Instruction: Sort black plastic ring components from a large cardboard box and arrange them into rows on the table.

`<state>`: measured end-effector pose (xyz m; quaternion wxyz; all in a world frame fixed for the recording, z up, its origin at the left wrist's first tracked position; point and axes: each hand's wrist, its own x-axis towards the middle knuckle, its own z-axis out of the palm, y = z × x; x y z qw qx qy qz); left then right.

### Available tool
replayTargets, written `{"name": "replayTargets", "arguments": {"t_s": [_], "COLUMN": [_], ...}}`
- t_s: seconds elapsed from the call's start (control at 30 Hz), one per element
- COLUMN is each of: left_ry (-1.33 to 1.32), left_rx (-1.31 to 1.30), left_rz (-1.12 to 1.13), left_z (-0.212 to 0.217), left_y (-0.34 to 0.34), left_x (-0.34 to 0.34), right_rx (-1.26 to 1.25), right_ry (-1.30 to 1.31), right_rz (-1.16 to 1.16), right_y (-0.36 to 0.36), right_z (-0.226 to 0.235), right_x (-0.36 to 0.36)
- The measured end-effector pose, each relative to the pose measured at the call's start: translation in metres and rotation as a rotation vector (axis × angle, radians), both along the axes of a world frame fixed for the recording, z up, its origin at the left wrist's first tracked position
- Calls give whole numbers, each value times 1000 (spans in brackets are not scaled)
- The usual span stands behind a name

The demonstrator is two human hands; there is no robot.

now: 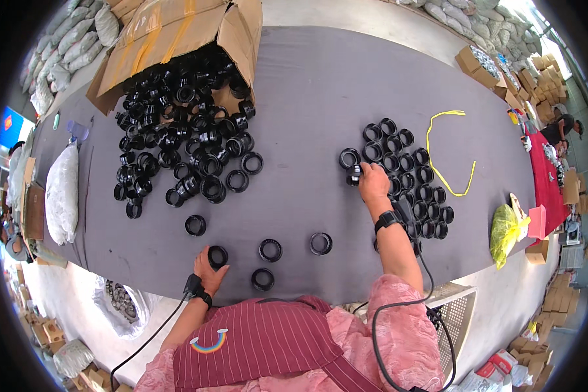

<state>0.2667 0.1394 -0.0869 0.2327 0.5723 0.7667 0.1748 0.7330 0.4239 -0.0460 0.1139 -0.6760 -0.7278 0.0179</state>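
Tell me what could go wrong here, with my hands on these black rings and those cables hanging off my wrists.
The right hand sets a black ring at the edge of the neat cluster of rings; a nudge might knock the rows askew. The cable from the right wrist trails beside that cluster and could snag rings. The left hand holds a ring near the table edge, where it might slip off.

We see a long table (pixel 320 85) covered in dark grey cloth on a pale concrete floor (pixel 503 307). White sacks (pixel 72 39) pile up at far left and far right. Small cardboard boxes (pixel 536 359) scatter the near floor. Daylight brightens the far right.
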Motion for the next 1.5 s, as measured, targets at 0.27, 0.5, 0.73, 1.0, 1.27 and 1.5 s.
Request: {"name": "replayTargets", "arguments": {"t_s": [0.27,0.5,0.73,1.0,1.27,1.5], "left_ry": [-20,1,-42,-68,-126,-186], "left_rx": [7,-58,-137,-11,-51,150], "left_rz": [53,97,70,-266,-570,-457], "left_z": [9,11,18,40,28,-14], "left_y": [10,9,19,65,109,180], "left_x": [16,23,36,90,136,244], "right_rx": [-208,50,-106,-395,-280,-125], "right_ry": [352,339,301,14,1,71], "right_rz": [-25,-217,155,863,419,164], "right_y": [-6,101,58,-155,-145,-144], "right_z": [-4,-9,14,4,-6,3], "right_x": [-25,-17,-50,-67,-7,-1]}}
